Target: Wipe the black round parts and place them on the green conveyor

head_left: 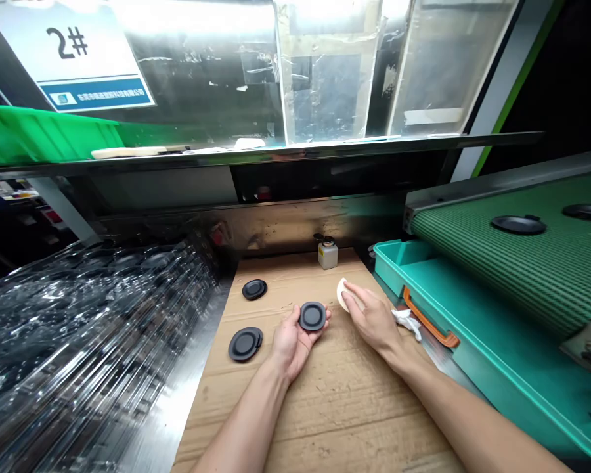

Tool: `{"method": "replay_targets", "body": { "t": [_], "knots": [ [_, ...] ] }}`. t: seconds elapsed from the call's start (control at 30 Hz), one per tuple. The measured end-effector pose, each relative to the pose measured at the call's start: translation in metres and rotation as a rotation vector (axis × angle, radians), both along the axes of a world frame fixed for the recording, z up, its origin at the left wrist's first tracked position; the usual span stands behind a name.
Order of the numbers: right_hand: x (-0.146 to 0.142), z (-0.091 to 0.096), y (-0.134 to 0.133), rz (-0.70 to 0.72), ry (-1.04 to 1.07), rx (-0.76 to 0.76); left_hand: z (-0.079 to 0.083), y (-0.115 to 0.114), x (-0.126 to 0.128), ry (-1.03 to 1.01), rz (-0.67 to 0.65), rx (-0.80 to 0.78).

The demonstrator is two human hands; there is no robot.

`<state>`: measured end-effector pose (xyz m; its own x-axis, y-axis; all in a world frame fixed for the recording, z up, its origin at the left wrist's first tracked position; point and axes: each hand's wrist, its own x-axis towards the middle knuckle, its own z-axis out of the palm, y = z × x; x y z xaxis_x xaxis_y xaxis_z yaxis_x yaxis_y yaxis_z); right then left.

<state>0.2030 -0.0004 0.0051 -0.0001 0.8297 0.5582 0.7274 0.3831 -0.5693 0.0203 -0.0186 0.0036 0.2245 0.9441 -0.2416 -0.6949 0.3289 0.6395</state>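
Over the tabletop (325, 407) our left hand (290, 341) grips a black disc (312, 316), our right hand (372, 316) pinches a pad (342, 293); we'd keep both steady.

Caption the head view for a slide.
Left hand holds a black disc over cardboard while right hand touches a pale pad.

Cardboard sheet (325, 407) covers bench. Black disc (255, 289) lies left, beyond left-hand fingers (324, 322); disc stack (245, 343) left, nearer; small bottle (328, 253) stands far beyond; pale pad (341, 292) under right-hand fingertips (353, 297).
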Motion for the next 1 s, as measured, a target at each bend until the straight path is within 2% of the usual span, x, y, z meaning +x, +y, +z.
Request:
{"method": "replay_targets", "body": {
  "t": [0.13,0.37,0.53,0.73,0.83,0.93,1.0],
  "knots": [
    [0.006,0.0,-0.002,0.012,0.055,-0.005,0.002,0.001,-0.004,-0.045,-0.054,-0.023],
    [0.0,0.009,-0.01,0.025,0.133,-0.067,0.003,0.0,-0.002,-0.02,-0.055,-0.029],
    [-0.016,0.018,-0.026,0.304,0.107,-0.238,0.0,-0.002,0.007,0.038,0.036,0.069],
    [-0.014,0.019,-0.023,0.524,0.17,-0.443,-0.001,-0.008,0.015,0.124,0.017,0.203],
    [-0.003,0.021,-0.018,0.485,0.064,-0.535,0.0,-0.009,0.016,0.168,-0.014,0.212],
    [-0.002,0.023,-0.017,0.385,0.049,-0.422,0.001,-0.01,0.017,0.206,-0.014,0.208],
    [-0.005,0.025,-0.018,0.384,0.085,-0.337,0.001,-0.01,0.017,0.202,-0.003,0.203]
  ]
}}
